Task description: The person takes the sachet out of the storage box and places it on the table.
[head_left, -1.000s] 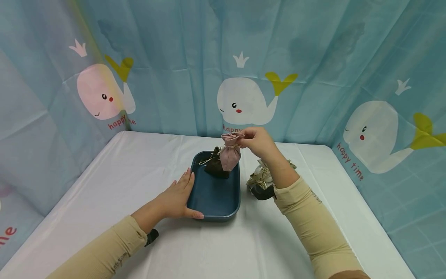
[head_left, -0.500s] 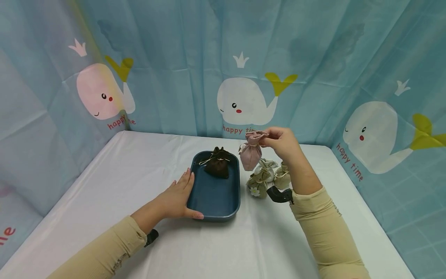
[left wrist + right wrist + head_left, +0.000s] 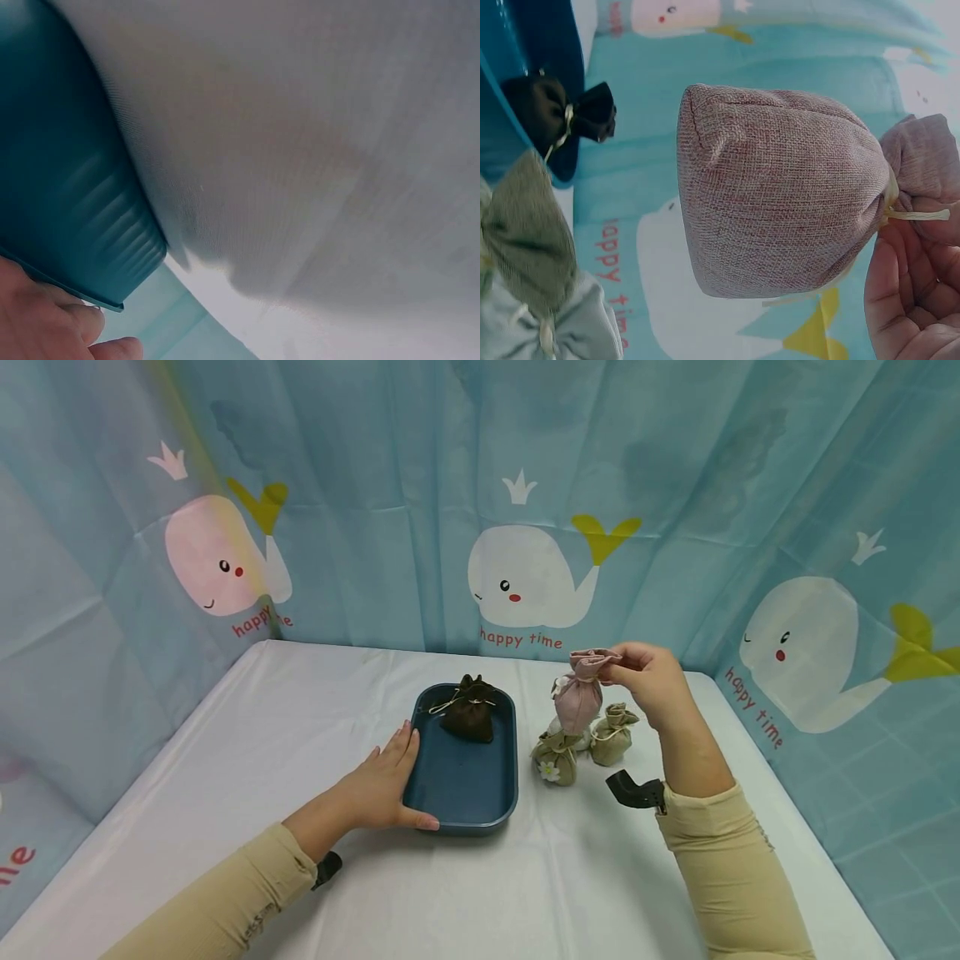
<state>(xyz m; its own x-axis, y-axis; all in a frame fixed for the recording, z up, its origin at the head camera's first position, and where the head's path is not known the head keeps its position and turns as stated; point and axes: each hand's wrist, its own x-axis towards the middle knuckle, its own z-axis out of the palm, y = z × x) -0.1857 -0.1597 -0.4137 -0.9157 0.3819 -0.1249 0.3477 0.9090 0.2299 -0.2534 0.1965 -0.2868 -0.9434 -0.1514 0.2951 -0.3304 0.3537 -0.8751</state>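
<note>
A pink drawstring pouch (image 3: 578, 703) hangs in the air, its gathered neck pinched by my right hand (image 3: 654, 683). The right wrist view shows the pouch (image 3: 780, 195) full and tied with a pale cord. Just below it, in the head view, sit an olive pouch with a white flower (image 3: 555, 758) and a tan pouch (image 3: 611, 737); a whitish pouch (image 3: 577, 322) is mostly hidden between them. My left hand (image 3: 381, 781) rests with straight fingers along the left rim of the blue tray (image 3: 459, 789). In the tray's far part lies a dark brown pouch (image 3: 468, 718).
A white cloth (image 3: 360, 893) covers the table. Behind it hangs a blue curtain (image 3: 390, 577) printed with whales. A black wrist mount (image 3: 636, 790) sticks out from my right sleeve.
My right hand has carried the pink pouch rightward from above the tray to above the olive, whitish and tan pouches. The left hand and the tray have stayed in place.
</note>
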